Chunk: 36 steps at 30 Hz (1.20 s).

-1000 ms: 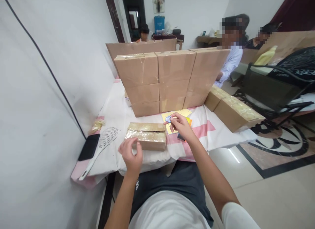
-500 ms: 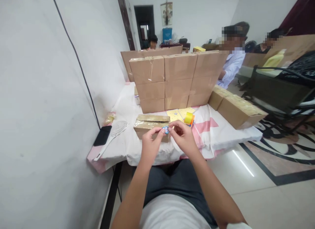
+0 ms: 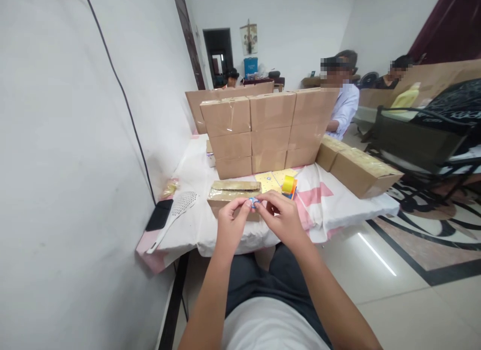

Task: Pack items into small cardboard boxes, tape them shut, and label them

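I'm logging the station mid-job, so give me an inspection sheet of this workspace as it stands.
Surface: table under a white cloth with pink bands.
Job's things: small blue-and-white sticker pinched between both hands, above a flat tape-wrapped cardboard box.
Clutter: white slotted plastic spatula, black phone, yellow tape roll, yellow sheets, wall of stacked brown cartons.
Grips: left hand and right hand both shut on the sticker.
Cables: black cable running down the wall.
Surroundings: other people seated behind the cartons.
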Motion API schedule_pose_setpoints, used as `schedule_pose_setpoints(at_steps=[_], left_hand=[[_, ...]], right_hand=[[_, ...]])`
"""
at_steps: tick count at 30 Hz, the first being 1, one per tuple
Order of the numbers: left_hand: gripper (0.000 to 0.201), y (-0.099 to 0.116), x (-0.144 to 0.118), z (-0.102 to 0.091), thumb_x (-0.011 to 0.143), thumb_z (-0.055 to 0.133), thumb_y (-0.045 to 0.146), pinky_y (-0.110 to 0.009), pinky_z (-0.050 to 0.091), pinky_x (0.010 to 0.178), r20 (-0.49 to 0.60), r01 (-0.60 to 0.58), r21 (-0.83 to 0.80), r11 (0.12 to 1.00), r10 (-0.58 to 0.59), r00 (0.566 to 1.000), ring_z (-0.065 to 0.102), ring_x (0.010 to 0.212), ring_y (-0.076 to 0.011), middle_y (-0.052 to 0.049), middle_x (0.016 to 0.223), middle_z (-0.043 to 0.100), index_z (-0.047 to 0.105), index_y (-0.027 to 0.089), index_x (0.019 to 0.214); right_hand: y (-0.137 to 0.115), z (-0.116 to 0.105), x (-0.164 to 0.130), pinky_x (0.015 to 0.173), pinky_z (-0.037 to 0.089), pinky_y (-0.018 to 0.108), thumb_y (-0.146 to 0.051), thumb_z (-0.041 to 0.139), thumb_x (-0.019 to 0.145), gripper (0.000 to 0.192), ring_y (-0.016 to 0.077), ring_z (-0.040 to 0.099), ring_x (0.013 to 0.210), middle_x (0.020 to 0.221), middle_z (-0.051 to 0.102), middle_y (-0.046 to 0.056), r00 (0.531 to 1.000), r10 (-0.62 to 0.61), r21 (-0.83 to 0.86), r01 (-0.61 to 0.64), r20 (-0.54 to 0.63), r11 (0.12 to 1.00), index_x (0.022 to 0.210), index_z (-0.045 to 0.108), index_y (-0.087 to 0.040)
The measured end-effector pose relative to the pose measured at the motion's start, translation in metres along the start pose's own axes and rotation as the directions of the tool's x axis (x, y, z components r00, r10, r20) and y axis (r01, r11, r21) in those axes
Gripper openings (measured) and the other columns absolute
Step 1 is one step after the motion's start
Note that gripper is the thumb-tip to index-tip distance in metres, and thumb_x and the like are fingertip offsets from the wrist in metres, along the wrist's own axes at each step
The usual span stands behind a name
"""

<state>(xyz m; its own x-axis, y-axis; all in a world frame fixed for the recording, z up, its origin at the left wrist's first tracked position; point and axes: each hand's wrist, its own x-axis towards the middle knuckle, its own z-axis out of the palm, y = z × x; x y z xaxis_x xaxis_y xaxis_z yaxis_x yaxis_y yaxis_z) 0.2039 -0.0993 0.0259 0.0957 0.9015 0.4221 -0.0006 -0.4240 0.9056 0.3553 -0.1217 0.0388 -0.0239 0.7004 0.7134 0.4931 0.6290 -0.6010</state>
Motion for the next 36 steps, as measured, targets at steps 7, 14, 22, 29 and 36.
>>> schedule_pose_setpoints(at_steps=[7, 14, 22, 29, 36], left_hand=[[0.024, -0.005, -0.009, -0.001, 0.09, 0.064, 0.04, -0.026, 0.05, 0.068, 0.017, 0.072, -0.046, 0.996, -0.071, 0.997, 0.063, 0.064, -0.0148, 0.0, 0.066, 0.066, 0.068, 0.018, 0.081], [0.022, -0.017, -0.004, -0.014, 0.087, 0.063, 0.032, -0.023, 0.034, 0.054, 0.028, 0.126, -0.001, 0.992, -0.126, 0.992, 0.043, 0.054, -0.0097, 0.005, 0.055, 0.048, 0.063, 0.018, 0.07], [0.027, -0.027, 0.001, -0.007, 0.09, 0.061, 0.039, -0.024, 0.033, 0.057, -0.012, 0.205, -0.035, 0.978, -0.206, 0.978, 0.042, 0.058, -0.0105, 0.005, 0.057, 0.046, 0.061, 0.019, 0.073], [0.031, -0.037, 0.012, 0.003, 0.094, 0.056, 0.042, -0.024, 0.034, 0.058, -0.008, 0.202, 0.022, 0.979, -0.202, 0.979, 0.042, 0.058, -0.0105, 0.005, 0.058, 0.046, 0.056, 0.02, 0.073], [0.024, -0.038, 0.09, 0.002, 0.094, 0.052, 0.036, -0.025, 0.041, 0.067, 0.103, 0.038, 0.36, 0.932, -0.081, 0.991, 0.056, 0.067, -0.0129, 0.002, 0.068, 0.06, 0.059, 0.02, 0.078]], right_hand=[[0.006, 0.002, -0.012, 0.075, 0.054, 0.031, -0.016, 0.052, 0.098, 0.021, 0.0185, 0.068, 0.085, 0.092, 0.072, 0.005, 0.989, -0.141, -0.061, 0.144, 0.055, 0.988, 0.105, 0.069, -0.028], [0.021, 0.014, -0.019, 0.08, 0.055, 0.031, -0.011, 0.049, 0.097, 0.026, 0.0186, 0.068, 0.095, 0.105, 0.071, 0.009, 0.957, -0.264, -0.169, 0.281, 0.117, 0.945, 0.111, 0.067, -0.025], [0.035, 0.021, -0.022, 0.085, 0.055, 0.035, -0.006, 0.051, 0.095, 0.025, 0.0197, 0.066, 0.1, 0.107, 0.068, 0.009, 0.976, -0.219, -0.036, 0.219, 0.018, 0.975, 0.109, 0.062, -0.024], [0.048, 0.023, -0.027, 0.068, 0.054, 0.028, -0.014, 0.055, 0.094, 0.012, 0.0183, 0.067, 0.09, 0.095, 0.069, 0.006, 0.992, 0.066, 0.19, -0.045, -0.106, 0.981, 0.097, 0.062, -0.023], [0.062, 0.02, -0.016, 0.049, 0.044, 0.02, -0.032, 0.074, 0.083, 0.019, 0.0089, 0.058, 0.057, 0.078, 0.063, 0.0, 0.825, 0.541, 0.616, -0.342, -0.165, 0.709, 0.088, 0.059, -0.021]])
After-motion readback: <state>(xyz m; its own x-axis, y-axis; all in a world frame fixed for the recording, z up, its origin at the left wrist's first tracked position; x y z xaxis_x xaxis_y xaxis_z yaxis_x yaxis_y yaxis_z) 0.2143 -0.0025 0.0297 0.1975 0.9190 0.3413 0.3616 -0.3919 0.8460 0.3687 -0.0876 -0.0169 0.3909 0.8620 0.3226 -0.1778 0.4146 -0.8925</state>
